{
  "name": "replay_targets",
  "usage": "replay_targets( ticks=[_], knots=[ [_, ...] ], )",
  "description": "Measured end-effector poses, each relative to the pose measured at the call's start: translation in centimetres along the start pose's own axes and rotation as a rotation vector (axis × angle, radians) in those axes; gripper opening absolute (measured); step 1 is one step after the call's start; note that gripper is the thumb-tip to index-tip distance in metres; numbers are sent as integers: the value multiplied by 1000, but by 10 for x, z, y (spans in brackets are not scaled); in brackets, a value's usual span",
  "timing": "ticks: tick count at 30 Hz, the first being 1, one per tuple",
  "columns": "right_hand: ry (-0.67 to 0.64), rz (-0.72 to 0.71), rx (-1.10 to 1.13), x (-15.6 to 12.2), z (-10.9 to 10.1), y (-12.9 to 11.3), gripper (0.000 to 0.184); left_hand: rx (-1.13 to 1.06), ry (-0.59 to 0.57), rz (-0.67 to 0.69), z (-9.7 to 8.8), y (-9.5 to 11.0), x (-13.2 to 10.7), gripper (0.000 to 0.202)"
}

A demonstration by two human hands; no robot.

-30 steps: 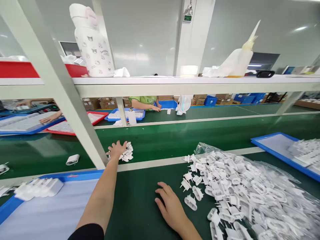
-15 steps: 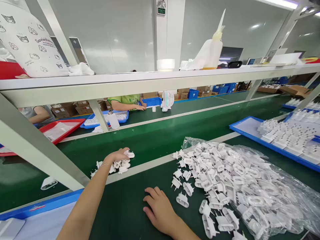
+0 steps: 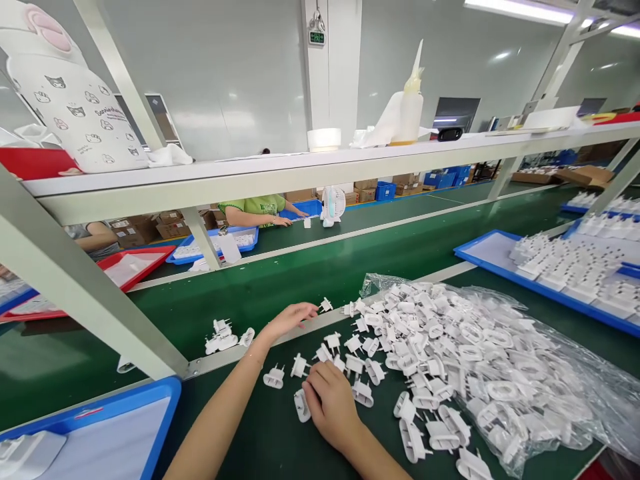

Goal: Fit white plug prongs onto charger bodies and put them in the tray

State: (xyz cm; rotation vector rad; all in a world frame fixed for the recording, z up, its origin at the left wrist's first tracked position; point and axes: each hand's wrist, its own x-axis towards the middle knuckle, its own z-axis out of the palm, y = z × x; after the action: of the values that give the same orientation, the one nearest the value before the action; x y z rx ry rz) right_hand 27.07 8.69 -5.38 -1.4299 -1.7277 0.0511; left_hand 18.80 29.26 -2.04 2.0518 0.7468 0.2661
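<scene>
My left hand [image 3: 289,318] reaches forward over the green belt's white edge strip, fingers stretched out flat and holding nothing, close to a single white plug part [image 3: 326,305]. My right hand [image 3: 331,402] lies palm down on the green mat, fingers curled over white plug parts [image 3: 301,405]. Loose plug parts [image 3: 345,360] are scattered between both hands. A big heap of the same parts [image 3: 465,360] lies on clear plastic to the right. A small cluster of parts [image 3: 223,340] sits on the belt left of my left hand.
A grey slanted frame post [image 3: 85,293] crosses at left, with a shelf [image 3: 300,170] overhead. Blue trays stand at lower left [image 3: 150,413] and at right [image 3: 480,257], the right one holding white parts. Across the belt, other people's arms work over red and blue trays.
My left hand swept a bunch of plug parts from the belt toward me and right; they now lie scattered on the mat. My right hand shifted forward onto them. The view turned slightly.
</scene>
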Motion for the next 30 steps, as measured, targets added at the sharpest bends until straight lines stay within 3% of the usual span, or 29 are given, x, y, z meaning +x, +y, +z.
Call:
replay_targets(
  ticks=[2,4,8,11,16,18,20,22,24,26,27,30],
  knots=[
    [-9,-22,-9,-1,1,1,14,95,199,6,5,1,17,52],
    [-30,-50,-6,-1,3,1,12,173,276,1,13,1,37,54],
    [-70,-95,15,-1,7,2,9,264,215,45,37,6,69,58],
    [-63,-105,14,1,7,3,10,302,200,107,53,16,81,50],
    [-32,-122,14,1,2,-1,14,296,235,205,63,35,80,38],
    [-17,-120,20,2,-5,-4,14,274,186,238,61,41,74,39],
    [11,-43,12,9,-19,-5,15,218,88,280,51,43,63,44],
    [26,98,-28,27,-37,2,19,147,42,293,28,40,47,49],
    [-14,221,-122,56,-55,20,21,162,196,226,-5,27,27,51],
    [-130,281,-273,90,-67,46,25,299,462,42,-42,3,3,53],
    [-243,326,-351,106,-69,60,33,385,537,-94,-58,-11,-9,58],
    [-490,452,-468,137,-68,98,47,451,478,-412,-89,-54,-43,68]
  ],
)
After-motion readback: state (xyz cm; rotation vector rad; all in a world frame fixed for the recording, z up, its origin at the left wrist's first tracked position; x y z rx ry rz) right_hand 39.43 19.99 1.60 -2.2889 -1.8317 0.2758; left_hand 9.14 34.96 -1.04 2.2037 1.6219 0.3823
